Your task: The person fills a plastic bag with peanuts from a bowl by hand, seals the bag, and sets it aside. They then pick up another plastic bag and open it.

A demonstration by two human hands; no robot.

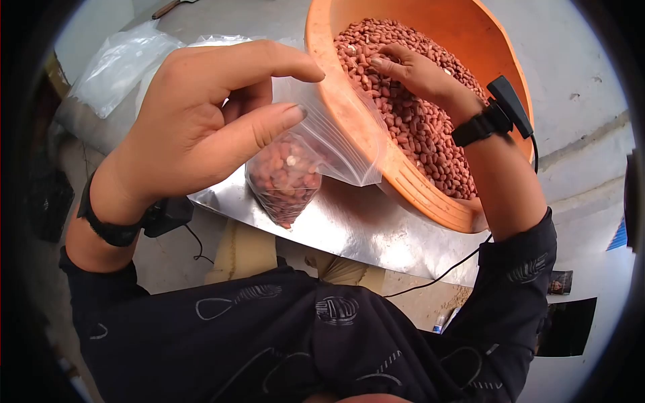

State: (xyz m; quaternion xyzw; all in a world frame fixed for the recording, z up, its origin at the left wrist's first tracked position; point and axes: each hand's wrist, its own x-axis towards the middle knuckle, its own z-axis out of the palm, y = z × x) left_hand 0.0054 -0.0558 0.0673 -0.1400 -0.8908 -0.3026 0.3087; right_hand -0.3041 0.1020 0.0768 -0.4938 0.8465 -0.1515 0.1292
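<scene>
A large orange basin [336, 87] tilts toward me, with a heap of reddish-brown peanuts [423, 127] inside. My right hand [420, 74] is at the peanuts, its fingers bent; whether they hold any peanuts cannot be made out. Left of the basin, a clear zip bag [285, 178] partly filled with peanuts rests on the shiny metal tabletop [349, 228], its upper part leaning against the basin's rim. Above the bag is my left hand [215, 107], thumb and index finger apart with nothing between them. Both wrists wear black straps with small devices.
Empty clear plastic bags [124, 64] lie at the upper left. A tool with a brown handle [166, 8] is at the top edge. A black cable [437, 275] hangs from the right wrist device past the table's front edge.
</scene>
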